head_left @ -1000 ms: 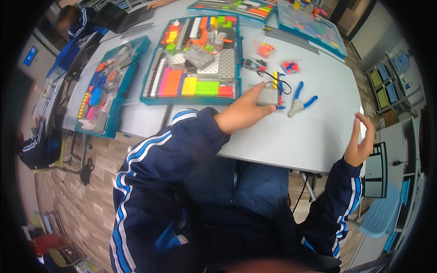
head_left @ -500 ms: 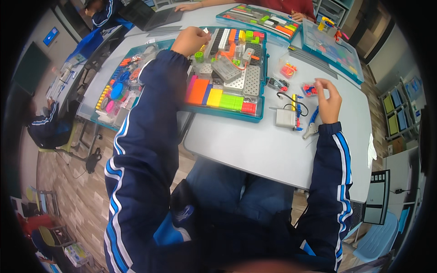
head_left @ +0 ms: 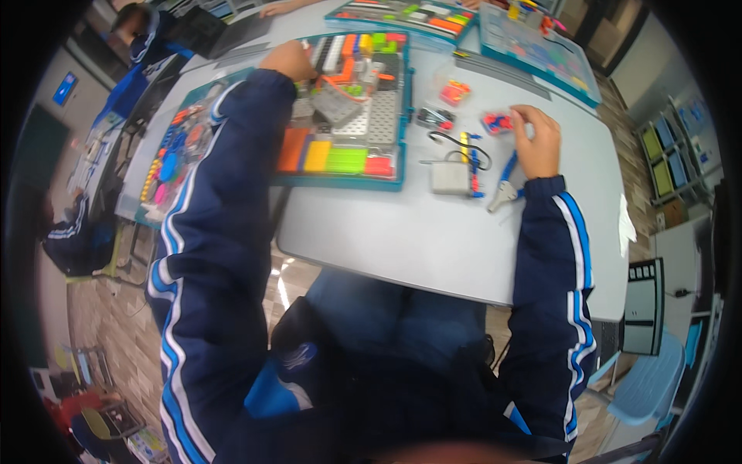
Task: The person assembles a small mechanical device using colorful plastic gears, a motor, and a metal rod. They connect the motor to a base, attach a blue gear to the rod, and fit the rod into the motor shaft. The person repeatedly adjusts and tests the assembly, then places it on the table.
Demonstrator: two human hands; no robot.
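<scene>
My left hand [head_left: 287, 60] reaches over the far left part of a teal-edged parts case [head_left: 340, 184]. Its fingertips dip among the pieces, hidden and blurred. The case holds coloured bricks, grey perforated plates and a grey box [head_left: 337, 105] with an orange wire. On the right, my right hand [head_left: 539, 141] is curled, thumb near the forefinger, beside a small clear container of red and blue pieces [head_left: 497, 122]. What it pinches is too small to tell. Just below lie blue-handled pliers [head_left: 506, 189]. Left of them stands a grey block [head_left: 450, 178] with blue and yellow beams and a black cable.
A tray of loose coloured parts [head_left: 174, 166] lies left, partly behind my left arm. Small piles of orange pieces [head_left: 454, 93] and black pieces [head_left: 435, 118] sit mid-table. Beyond are another parts case [head_left: 410, 19], a clear-lidded box [head_left: 541, 50] and a laptop [head_left: 251, 35].
The whole view has shifted, with the table sliding left and up. My left hand has lowered its fingers into the case. My right hand stays beside the small container.
</scene>
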